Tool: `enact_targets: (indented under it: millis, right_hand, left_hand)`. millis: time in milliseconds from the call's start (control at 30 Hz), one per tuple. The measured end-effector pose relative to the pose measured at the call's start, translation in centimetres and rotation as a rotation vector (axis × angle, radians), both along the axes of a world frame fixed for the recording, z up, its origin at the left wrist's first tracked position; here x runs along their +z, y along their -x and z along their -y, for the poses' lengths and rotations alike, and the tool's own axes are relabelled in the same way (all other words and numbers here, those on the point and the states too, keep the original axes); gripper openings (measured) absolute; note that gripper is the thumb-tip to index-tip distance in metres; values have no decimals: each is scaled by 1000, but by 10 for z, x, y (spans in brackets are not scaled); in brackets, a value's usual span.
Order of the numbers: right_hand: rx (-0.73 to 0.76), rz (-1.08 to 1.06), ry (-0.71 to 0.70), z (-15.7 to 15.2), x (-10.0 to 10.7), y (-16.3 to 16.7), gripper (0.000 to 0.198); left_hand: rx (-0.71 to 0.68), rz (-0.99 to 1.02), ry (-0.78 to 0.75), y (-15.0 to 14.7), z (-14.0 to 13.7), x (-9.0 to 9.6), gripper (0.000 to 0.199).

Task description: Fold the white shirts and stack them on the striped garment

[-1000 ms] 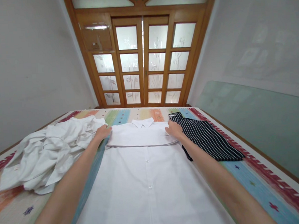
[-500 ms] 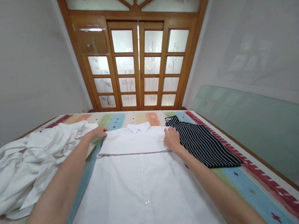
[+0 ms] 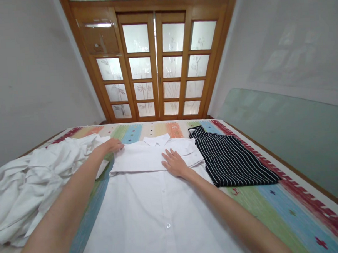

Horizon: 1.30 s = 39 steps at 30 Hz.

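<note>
A white button-up shirt lies spread front side up, its collar at the far end. Its sleeves are folded flat across the chest in a band. At the shirt's left shoulder, my left hand is closed with fingertips and thumb on the edge; part of the fingers is hidden. My right hand lies flat, fingers spread, on the folded sleeve right of the button line. It holds nothing. Beyond it, the sleeve cloth at the right shoulder is slightly creased.
A heap of crumpled white clothes is at the left. To the right lies a folded black-and-white striped garment. Everything rests on a colourful patterned bedcover. A pale green headboard-like panel runs along the right wall; wooden glazed doors stand behind.
My right hand has moved left from the right shoulder edge onto the folded sleeve, and its fingers have spread. My left hand stays at the left shoulder. The view has tilted down slightly.
</note>
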State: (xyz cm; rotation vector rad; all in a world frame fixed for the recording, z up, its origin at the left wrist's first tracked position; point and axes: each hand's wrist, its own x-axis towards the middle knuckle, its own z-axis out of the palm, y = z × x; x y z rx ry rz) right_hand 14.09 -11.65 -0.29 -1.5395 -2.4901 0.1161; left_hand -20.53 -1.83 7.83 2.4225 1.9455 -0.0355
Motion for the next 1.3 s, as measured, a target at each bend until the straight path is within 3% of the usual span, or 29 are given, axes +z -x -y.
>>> enact_targets:
  millis: [167,367,733,867,1000,1133,1300]
  right_hand:
    - [1,35,17,4,2,-5,58]
    - [-105,28,108,8,5,-6,68]
    - [-143,45,115,1,8,-24,62]
    - [-222,83,63,-6,8,-40,62]
    - [-254,129,4,-17,15,-54,53]
    - [-234,165,-20,-28,23,-61,39]
    - [-238,209,-74,-31,26,-64,34]
  left_hand:
    - [47,-69,39,-2,13,-26,57]
    - [25,-32,-105,-1,32,-49,53]
    - [-50,8,-9,15,36,-24,84]
    - [-23,53,-41,15,38,-15,82]
    - [20,60,-152,-8,47,-12,65]
    - [-70,99,-129,-47,74,-29,52]
    - [6,11,-90,-67,108,-67,56]
